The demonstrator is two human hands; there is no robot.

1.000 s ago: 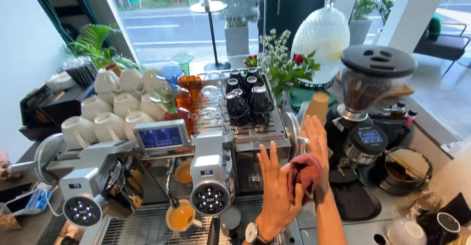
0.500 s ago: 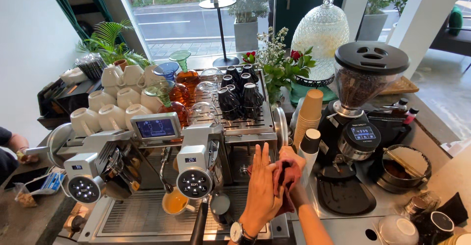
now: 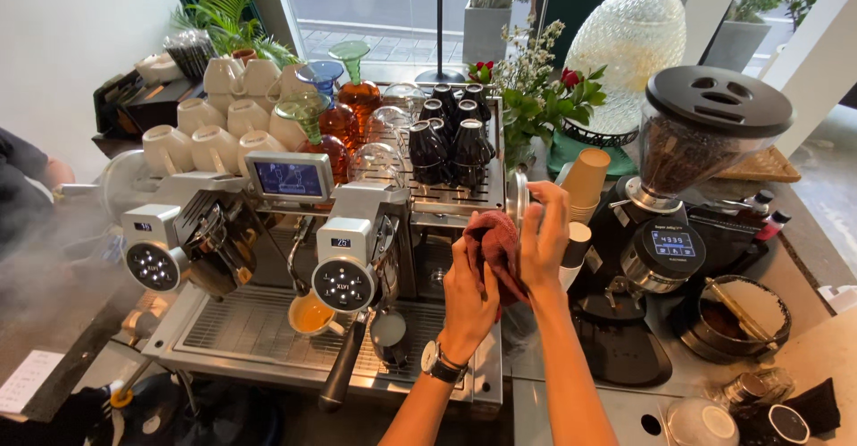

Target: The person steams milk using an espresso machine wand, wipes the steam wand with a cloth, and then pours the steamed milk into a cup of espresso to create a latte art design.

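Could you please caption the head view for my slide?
Both hands, left and right, hold a dark red cloth beside an espresso machine.

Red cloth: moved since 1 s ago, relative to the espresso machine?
Yes. The red cloth has moved left and up, from beside the paper cup stack onto the right end of the espresso machine, held between both hands.

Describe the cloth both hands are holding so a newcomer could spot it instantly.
Start at the steel espresso machine and go to its right end, beside the black coffee grinder. There the left hand and right hand clasp a crumpled dark red cloth between them. It is the only soft fabric among hard metal, glass and ceramic.
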